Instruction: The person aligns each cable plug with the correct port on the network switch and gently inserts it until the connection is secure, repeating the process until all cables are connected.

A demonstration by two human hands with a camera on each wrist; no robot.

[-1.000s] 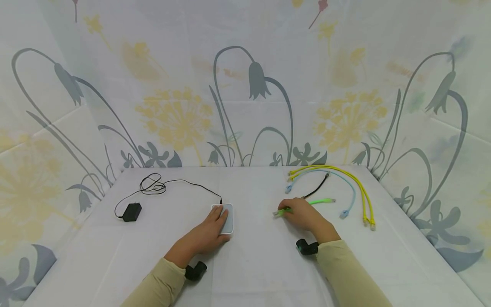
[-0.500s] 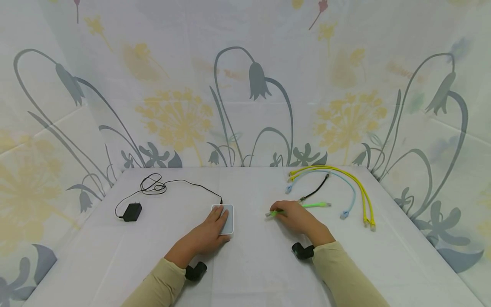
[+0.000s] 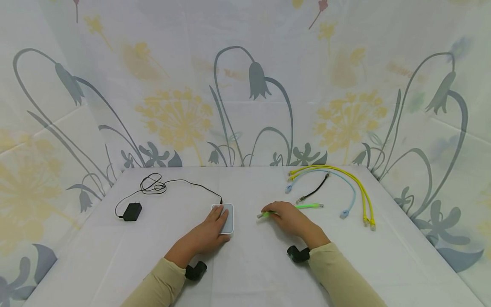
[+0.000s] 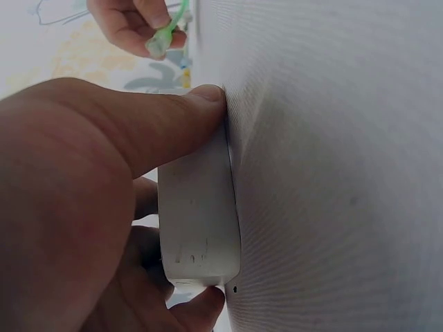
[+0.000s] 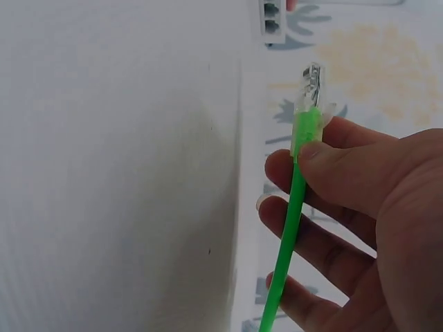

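Note:
My left hand (image 3: 205, 234) lies over a small white and grey network switch (image 3: 229, 219) on the table, thumb and fingers gripping its sides in the left wrist view. A row of sockets (image 5: 270, 19) shows on its side in the right wrist view. To its right, my right hand (image 3: 293, 219) pinches a short green Ethernet cable (image 5: 292, 207) between thumb and index finger, just behind one clear plug (image 5: 311, 83). This plug points left toward the switch, with a gap between them. The cable's other end trails to the right of the hand.
A thin black power cord (image 3: 192, 183) runs from the switch's far edge to a black power adapter (image 3: 132, 212) at left. Back right lie a short black cable (image 3: 316, 189), a light blue cable (image 3: 352, 187) and yellow cables (image 3: 358, 181). A floral cloth (image 3: 245, 123) hangs behind the table.
My right hand has moved left toward the switch, carrying the green Ethernet cable, and the short black cable is now uncovered. The left hand and the switch have stayed put.

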